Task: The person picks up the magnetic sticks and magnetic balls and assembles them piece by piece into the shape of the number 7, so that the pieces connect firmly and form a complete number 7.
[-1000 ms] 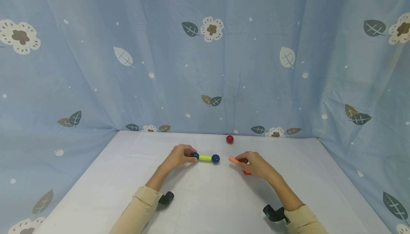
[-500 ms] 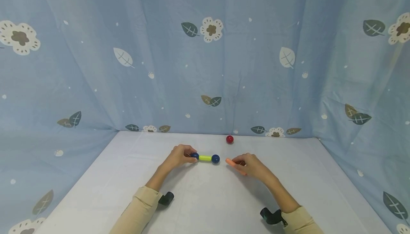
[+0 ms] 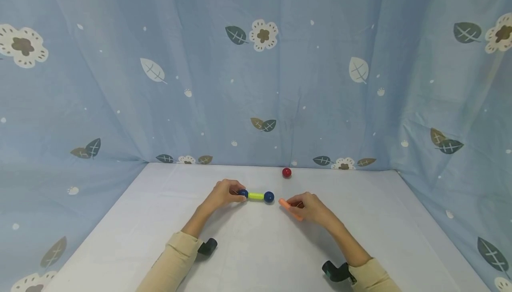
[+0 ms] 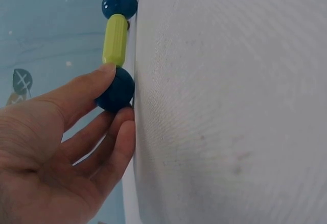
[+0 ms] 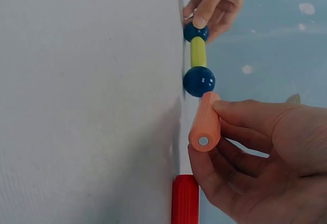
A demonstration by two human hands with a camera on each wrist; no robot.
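My left hand (image 3: 222,194) pinches a dark blue ball (image 4: 116,91) between thumb and fingers. A yellow-green magnetic rod (image 4: 116,39) joins that ball to a second dark blue ball (image 3: 269,197), which points toward the right hand. Between thumb and fingers, my right hand (image 3: 314,208) holds an orange magnetic rod (image 5: 205,119). A round metal disc shows in its near end. The rod's far end lies just right of the second blue ball, with a small gap in the head view.
A red ball (image 3: 286,173) sits near the back edge of the white table (image 3: 256,247). A red rod (image 5: 185,201) lies below the right hand, hidden from the head view. A blue patterned curtain (image 3: 216,105) hangs behind.
My right hand has moved left with the orange rod, toward the blue ball. The red rod has passed out of sight behind it. My left hand stays in place.
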